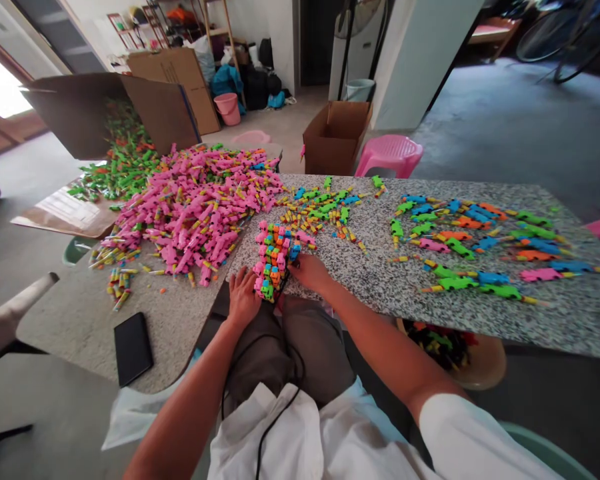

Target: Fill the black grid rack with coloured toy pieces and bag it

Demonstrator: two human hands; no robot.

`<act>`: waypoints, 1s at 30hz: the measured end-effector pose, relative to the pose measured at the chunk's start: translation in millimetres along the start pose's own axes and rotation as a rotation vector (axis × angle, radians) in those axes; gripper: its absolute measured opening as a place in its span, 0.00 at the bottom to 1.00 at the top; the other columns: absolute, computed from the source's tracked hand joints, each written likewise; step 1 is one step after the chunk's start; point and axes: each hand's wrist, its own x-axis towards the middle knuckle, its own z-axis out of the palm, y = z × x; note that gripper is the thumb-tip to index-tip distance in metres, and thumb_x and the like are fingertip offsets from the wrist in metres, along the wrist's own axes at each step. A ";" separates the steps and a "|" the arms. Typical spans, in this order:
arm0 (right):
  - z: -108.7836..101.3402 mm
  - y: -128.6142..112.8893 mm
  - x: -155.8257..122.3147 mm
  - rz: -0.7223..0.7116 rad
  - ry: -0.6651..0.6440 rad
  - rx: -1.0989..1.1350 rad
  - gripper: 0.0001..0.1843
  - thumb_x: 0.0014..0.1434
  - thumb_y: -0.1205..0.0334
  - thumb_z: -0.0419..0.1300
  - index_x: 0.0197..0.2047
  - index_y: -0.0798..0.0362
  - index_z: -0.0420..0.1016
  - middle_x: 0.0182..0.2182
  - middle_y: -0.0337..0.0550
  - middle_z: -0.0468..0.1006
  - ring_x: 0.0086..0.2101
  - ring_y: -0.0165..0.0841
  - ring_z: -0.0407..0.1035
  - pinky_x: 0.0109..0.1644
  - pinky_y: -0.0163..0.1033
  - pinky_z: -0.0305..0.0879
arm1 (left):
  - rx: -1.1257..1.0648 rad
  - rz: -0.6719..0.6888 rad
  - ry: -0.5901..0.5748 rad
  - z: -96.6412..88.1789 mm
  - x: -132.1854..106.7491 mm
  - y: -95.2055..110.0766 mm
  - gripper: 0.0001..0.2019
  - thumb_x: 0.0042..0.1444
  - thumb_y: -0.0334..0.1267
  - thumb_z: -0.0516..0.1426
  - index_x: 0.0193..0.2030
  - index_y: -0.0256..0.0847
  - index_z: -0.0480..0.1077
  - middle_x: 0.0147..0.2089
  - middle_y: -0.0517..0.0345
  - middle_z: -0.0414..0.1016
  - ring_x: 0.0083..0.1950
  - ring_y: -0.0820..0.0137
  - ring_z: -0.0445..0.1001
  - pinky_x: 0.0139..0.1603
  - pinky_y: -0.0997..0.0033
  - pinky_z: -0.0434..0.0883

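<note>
A stacked block of multicoloured toy pieces (273, 260) is gripped at the near edge of the speckled table (380, 280); it is clasped between the left hand (243, 298) and the right hand (309, 271); a pink heap (195, 207) is seen just beside it.

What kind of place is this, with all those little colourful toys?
Probably a home workshop where small plastic toys are put together or sorted. A huge pink toy pile covers the speckled stone table, cardboard boxes stand on the floor, and both hands press a stacked bundle of toys.
</note>
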 end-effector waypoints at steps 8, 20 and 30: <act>6.1 -6.1 -0.4 -0.086 -0.002 -0.189 0.20 0.74 0.49 0.52 0.52 0.53 0.80 0.48 0.53 0.85 0.46 0.45 0.78 0.45 0.40 0.65 | -0.007 0.002 -0.004 0.3 -0.9 -0.6 0.26 0.63 0.37 0.52 0.66 0.41 0.74 0.71 0.49 0.73 0.80 0.51 0.56 0.81 0.41 0.46; -8.8 -14.4 10.4 -0.072 -0.148 -0.242 0.17 0.71 0.53 0.56 0.52 0.51 0.82 0.47 0.52 0.85 0.48 0.44 0.78 0.48 0.41 0.70 | 0.015 0.038 0.067 12.9 1.9 -14.6 0.25 0.62 0.39 0.52 0.63 0.39 0.76 0.67 0.44 0.76 0.78 0.50 0.61 0.80 0.42 0.48; -151.4 153.9 -11.4 0.738 0.281 -0.326 0.21 0.73 0.60 0.51 0.58 0.59 0.79 0.53 0.63 0.82 0.53 0.48 0.77 0.54 0.44 0.70 | 0.022 0.075 0.101 20.1 2.9 -21.0 0.24 0.62 0.39 0.51 0.61 0.37 0.77 0.66 0.41 0.77 0.78 0.49 0.59 0.80 0.41 0.47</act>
